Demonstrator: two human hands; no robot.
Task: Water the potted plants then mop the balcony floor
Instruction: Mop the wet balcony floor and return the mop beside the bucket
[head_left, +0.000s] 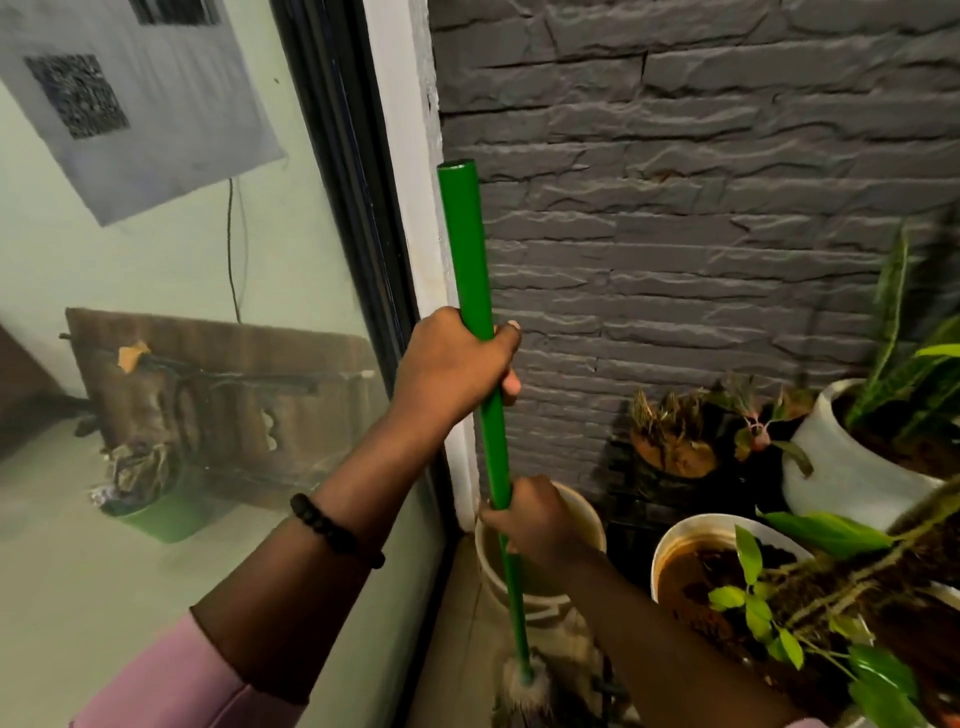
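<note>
Both hands are on the mop handle (470, 291) now, pole standing close to upright in the corner of the floor where the glass door (156, 364) meets the grey wall (701, 156). Left hand (457, 364) is high on the pole, fingers (511, 332) wrapped tight round it; right hand (540, 525) is lower, fingers curled shut on the shaft too. Mop head (524, 691) sits down on the floor just in front of the bucket (587, 514), strings bunched. Potted plants (753, 597) crowd the right side, close by. This looks like the mopping stage. To do it well: tip the pole back a touch, steer with the top hand, press with the lower one, and pull strokes away from the corner. Mind those pots and trailing leaves on the swing
</note>
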